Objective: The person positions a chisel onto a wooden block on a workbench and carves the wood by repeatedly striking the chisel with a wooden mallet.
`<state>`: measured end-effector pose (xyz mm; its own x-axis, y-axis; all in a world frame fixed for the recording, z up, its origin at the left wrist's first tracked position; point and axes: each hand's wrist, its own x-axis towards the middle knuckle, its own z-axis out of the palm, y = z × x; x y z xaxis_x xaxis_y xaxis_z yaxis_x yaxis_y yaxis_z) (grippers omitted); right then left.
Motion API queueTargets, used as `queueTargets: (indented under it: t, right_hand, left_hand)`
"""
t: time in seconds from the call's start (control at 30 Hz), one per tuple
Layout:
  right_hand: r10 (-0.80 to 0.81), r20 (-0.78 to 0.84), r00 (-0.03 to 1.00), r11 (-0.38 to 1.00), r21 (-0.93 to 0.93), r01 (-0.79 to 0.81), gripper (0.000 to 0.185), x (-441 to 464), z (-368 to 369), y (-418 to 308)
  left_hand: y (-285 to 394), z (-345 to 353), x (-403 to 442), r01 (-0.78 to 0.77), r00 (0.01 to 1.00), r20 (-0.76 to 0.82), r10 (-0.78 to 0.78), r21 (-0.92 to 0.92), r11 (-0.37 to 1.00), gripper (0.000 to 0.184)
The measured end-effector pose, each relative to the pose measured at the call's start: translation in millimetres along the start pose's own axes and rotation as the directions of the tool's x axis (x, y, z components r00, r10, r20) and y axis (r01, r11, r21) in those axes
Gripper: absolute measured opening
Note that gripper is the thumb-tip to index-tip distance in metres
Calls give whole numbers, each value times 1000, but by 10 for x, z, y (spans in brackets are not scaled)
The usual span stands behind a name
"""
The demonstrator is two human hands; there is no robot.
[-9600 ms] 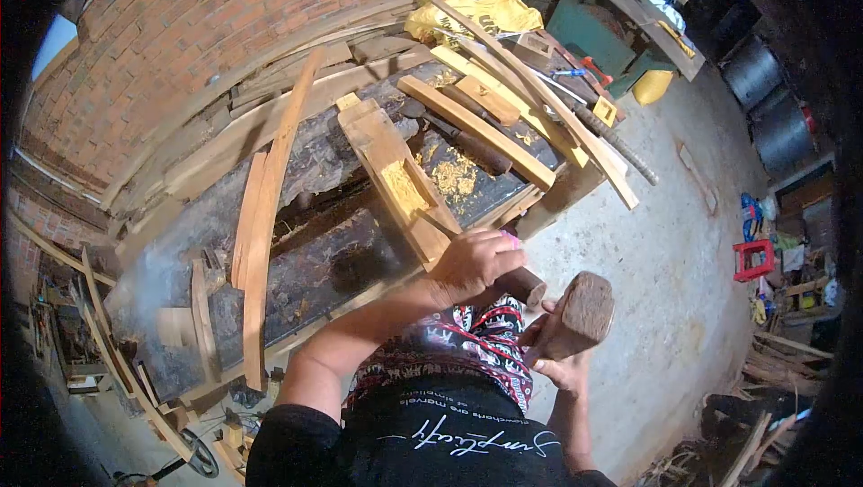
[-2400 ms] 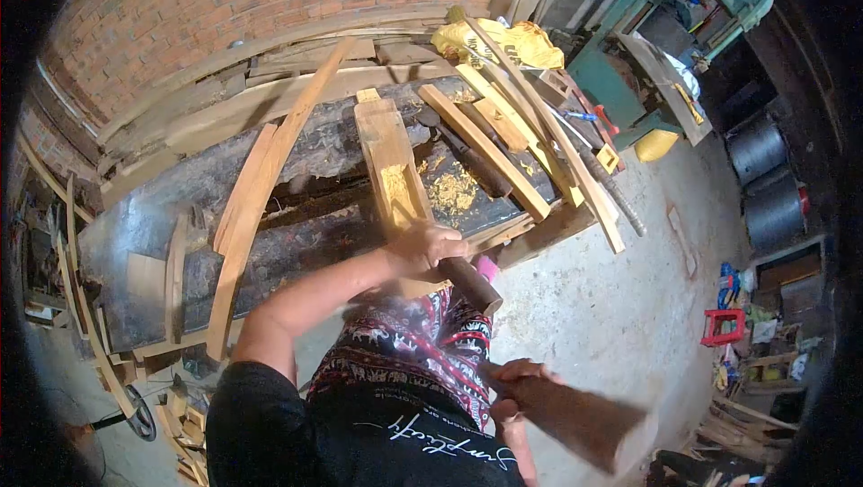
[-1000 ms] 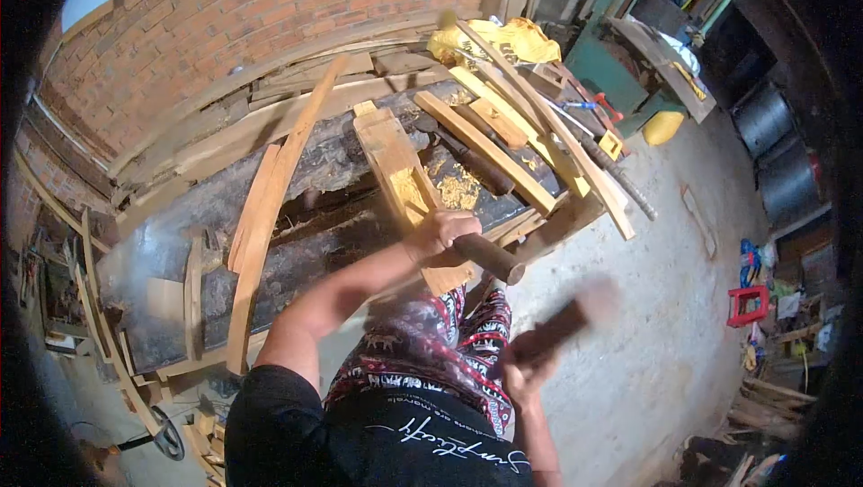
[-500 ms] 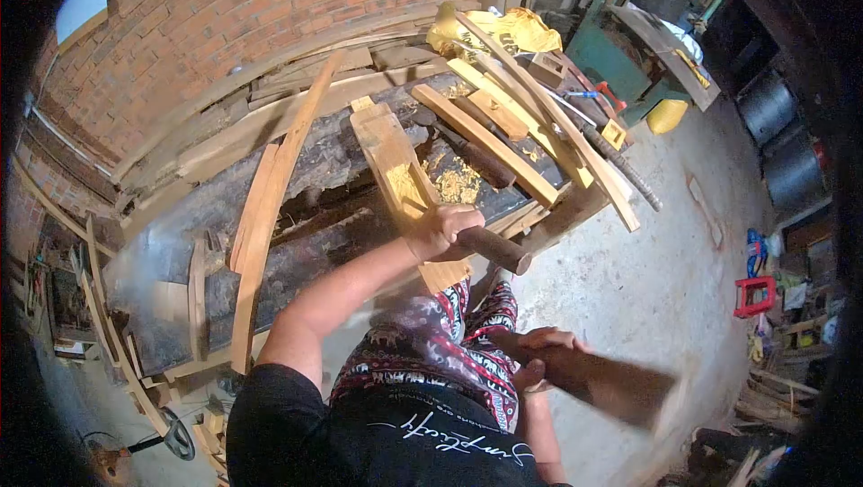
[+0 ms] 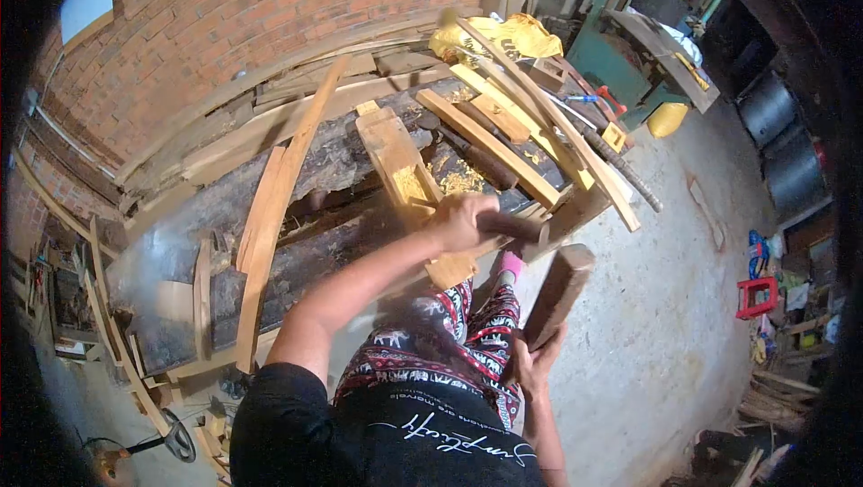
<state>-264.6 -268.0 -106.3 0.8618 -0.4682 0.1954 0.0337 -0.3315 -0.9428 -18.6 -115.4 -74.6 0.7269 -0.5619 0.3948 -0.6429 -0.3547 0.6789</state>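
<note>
My left hand [image 5: 460, 220] is closed around the round, dark handle of a chisel [image 5: 529, 228]. The blade is hidden behind the hand, above a pale timber piece [image 5: 387, 141] that runs toward my lap. A cut recess in that timber holds yellow wood chips [image 5: 410, 185]. Lower and to the right, my right hand [image 5: 538, 359] grips a heavy brown wooden mallet [image 5: 561, 296], its blunt end tilted up. A gap separates the mallet from the chisel handle.
Dark logs [image 5: 337, 150] support the timber. Long boards [image 5: 292, 186] lie at left, more strips [image 5: 490, 146] at right beside loose shavings [image 5: 463, 180]. A yellow bag [image 5: 530, 36] lies at the back, and a red plastic stool [image 5: 755, 296] stands on the floor at right.
The mallet has swung from pointing out to the right to pointing upward, closer to the chisel. My left hand and the chisel have shifted slightly up and right, the handle tilting flatter.
</note>
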Motion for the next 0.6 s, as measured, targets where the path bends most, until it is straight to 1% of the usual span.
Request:
queueTargets:
  t: [0.03,0.07,0.13,0.17,0.2,0.23,0.27,0.3,0.33,0.4,0.43,0.47,0.5,0.53,0.57,0.6]
  right_hand:
    - [25,8,1000,1000,8,-25,74,-53,-64,268]
    - [84,7,996,995,50,-85,73,-76,-85,276]
    - [203,6,979,970,134,-202,72,-117,-124,280]
    - [186,-40,982,977,116,-180,77,-148,-136,355]
    - [175,-60,983,980,107,-168,80,-154,-159,387]
    - [164,-80,983,983,98,-156,82,-154,-177,394]
    - [208,-43,977,974,96,-203,85,-156,-212,316]
    - [252,-6,968,964,92,-251,87,-162,-234,278]
    - [255,-3,967,963,90,-254,87,-191,-250,293]
    - [215,-40,976,964,167,-206,88,-270,-292,330]
    - [-23,-103,994,998,64,30,71,-203,-245,324]
    - [-20,-103,994,998,62,27,71,-193,-240,287]
    - [-61,-96,994,995,76,68,70,-195,-255,228]
    - [-102,-90,991,990,90,110,70,-188,-265,129]
    - [-169,-103,980,975,130,181,69,-154,-227,-101]
    - [-233,-125,964,957,144,250,70,-168,-232,-177]
  left_hand:
    - [60,-56,78,-1,994,-109,-11,-105,994,24]
    - [101,-112,163,-14,976,-215,-32,-212,977,24]
    - [126,-245,339,114,954,-205,-220,-429,896,26]
    - [232,-332,372,-7,946,-296,-136,-435,901,21]
    - [249,-314,372,-10,945,-299,-133,-434,901,21]
    - [275,-269,337,-133,950,-311,9,-379,916,21]
    - [284,-225,287,-252,938,-314,148,-323,912,22]
    - [165,-151,203,-311,937,-222,269,-185,932,22]
    - [201,-114,98,-220,973,-102,208,-124,968,17]
    - [267,-114,-81,-275,961,-30,274,-49,960,19]
    - [240,-93,-131,-273,962,-29,271,-52,961,19]
    - [187,-55,-171,-305,952,-32,304,-75,949,20]
    - [133,-31,-196,-339,941,-37,337,-97,936,21]
    - [85,-34,-206,-340,940,-37,338,-99,935,21]
    - [34,-47,-212,-337,941,-3,339,-116,934,22]
    - [-11,-57,-217,-333,940,30,339,-133,934,22]
